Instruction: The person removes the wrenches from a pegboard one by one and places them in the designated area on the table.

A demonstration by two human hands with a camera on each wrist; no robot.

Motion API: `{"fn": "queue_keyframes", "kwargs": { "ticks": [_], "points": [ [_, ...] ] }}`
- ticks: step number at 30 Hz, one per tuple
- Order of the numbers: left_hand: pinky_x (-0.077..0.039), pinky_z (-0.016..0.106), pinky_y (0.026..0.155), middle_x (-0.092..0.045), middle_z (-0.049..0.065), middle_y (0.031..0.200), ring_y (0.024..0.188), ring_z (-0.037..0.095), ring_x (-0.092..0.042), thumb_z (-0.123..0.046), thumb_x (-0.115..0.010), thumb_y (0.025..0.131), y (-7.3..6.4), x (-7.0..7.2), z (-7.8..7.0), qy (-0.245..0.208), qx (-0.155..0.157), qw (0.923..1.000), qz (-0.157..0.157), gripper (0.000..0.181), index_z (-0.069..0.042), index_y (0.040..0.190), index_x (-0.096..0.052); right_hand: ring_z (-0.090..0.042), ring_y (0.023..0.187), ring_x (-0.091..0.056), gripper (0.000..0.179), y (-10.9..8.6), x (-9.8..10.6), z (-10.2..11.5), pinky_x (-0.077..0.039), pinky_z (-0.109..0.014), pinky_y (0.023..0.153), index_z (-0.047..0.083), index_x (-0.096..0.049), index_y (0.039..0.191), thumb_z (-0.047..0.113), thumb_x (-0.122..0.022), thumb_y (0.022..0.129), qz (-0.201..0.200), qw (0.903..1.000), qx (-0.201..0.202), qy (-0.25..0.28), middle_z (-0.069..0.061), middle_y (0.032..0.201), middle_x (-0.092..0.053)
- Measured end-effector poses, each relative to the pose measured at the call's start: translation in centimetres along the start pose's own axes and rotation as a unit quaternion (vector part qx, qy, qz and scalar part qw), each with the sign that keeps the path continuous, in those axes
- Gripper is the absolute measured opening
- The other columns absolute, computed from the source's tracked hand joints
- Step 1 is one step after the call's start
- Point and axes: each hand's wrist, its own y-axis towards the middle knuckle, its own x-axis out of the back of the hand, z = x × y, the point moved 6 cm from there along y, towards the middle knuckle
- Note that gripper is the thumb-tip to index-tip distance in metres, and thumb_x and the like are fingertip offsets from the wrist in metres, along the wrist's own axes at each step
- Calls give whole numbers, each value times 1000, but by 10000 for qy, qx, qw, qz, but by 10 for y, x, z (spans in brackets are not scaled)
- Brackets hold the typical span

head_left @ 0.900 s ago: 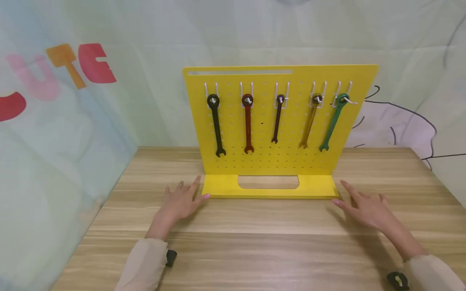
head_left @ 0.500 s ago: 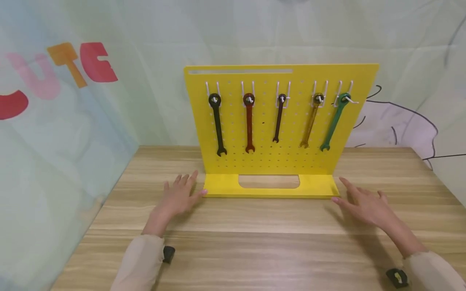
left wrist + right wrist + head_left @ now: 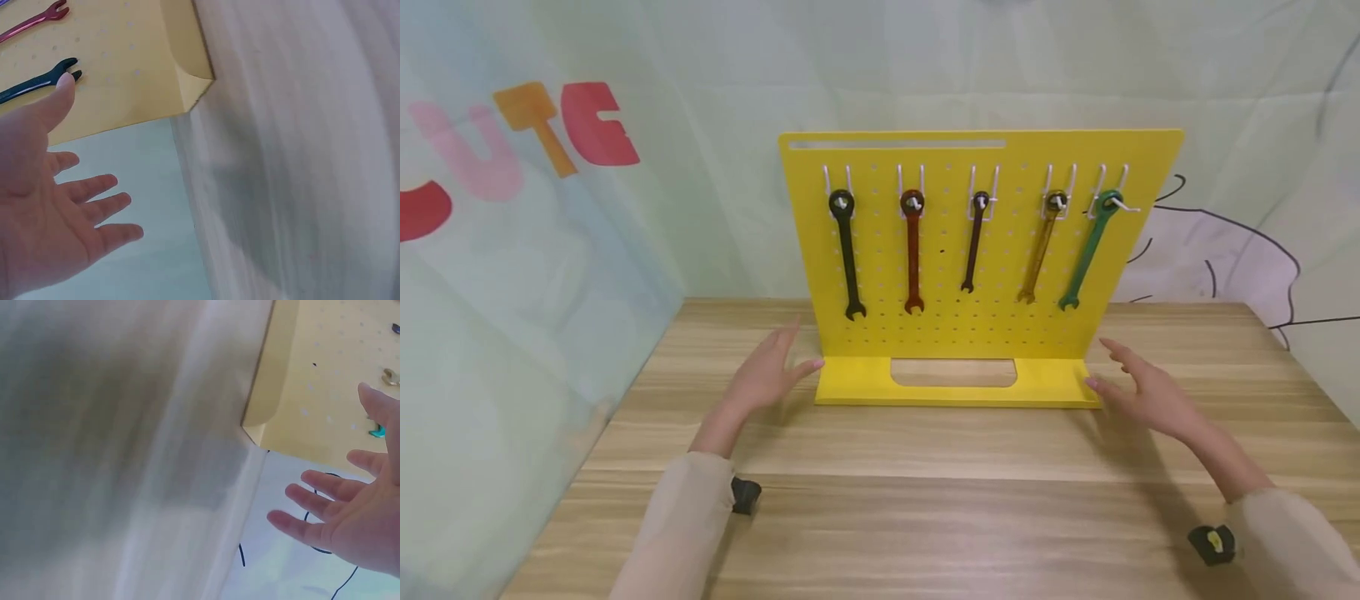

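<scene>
A yellow pegboard (image 3: pixel 943 317) stands upright on its flat base, which has a cut-out slot. From white hooks on it hang several combination wrenches: a black wrench (image 3: pixel 848 258), a red wrench (image 3: pixel 913 258), a small dark wrench (image 3: pixel 974 246), a gold wrench (image 3: pixel 1040 250) and a green wrench (image 3: pixel 1086 254). My left hand (image 3: pixel 765 371) is beside the board's left edge, fingers spread and thumb toward the base. At the right edge, my right hand (image 3: pixel 1152 396) mirrors it, thumb near the base corner. Both wrist views show bare palms and extended fingers holding nothing.
The wood-grain table (image 3: pixel 925 517) spreads around the board, its left edge slanting away. Behind hangs a pale printed cloth (image 3: pixel 730 167) with coloured letters on the left and line drawings on the right. Each wrist carries a dark camera strap piece (image 3: pixel 1212 544).
Both hands have lifted and moved slightly farther forward along the sides of the board. The pegboard and the hanging wrenches keep their places.
</scene>
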Motion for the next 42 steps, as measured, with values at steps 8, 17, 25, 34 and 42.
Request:
{"fn": "queue_keyframes", "kwargs": {
  "ticks": [8,17,25,34,42],
  "points": [
    [-17,53,108,-16,23,147,132,41,-19,-32,-57,91,11,11,-10,-322,-126,9994,-73,79,-1,145,-9,-55,110,-39,70,12,8,2,-40,-65,83,-2,-17,143,30,-54,93,128,9996,79,250,-39,130,-33],
    [-18,53,108,-18,24,146,131,40,-21,-27,-56,92,20,23,-20,-639,-255,9973,-260,75,0,145,-9,-54,111,-39,72,24,20,3,-40,-64,85,0,-14,144,34,-53,93,90,9996,-140,228,-38,132,-30],
    [-27,55,104,-21,22,146,130,38,-26,-19,-53,94,28,35,-27,-1355,-86,9897,-458,71,-7,146,-8,-53,114,-37,73,28,26,8,-40,-65,85,2,-11,145,35,-51,94,171,9991,-202,322,-38,134,-27],
    [-33,48,103,-27,19,144,129,34,-30,-13,-51,95,38,46,-26,-2170,-31,9734,-738,66,-11,147,-10,-52,111,-41,71,30,29,13,-41,-63,85,0,-12,144,31,-52,94,180,9995,-82,261,-38,132,-31],
    [-37,43,101,-32,20,141,127,31,-36,-7,-48,95,43,51,-30,-2355,-105,9680,-861,62,-11,146,-13,-51,111,-42,70,32,32,16,-40,-63,85,1,-12,144,30,-52,94,175,9994,-27,299,-37,132,-33]
  ]
}}
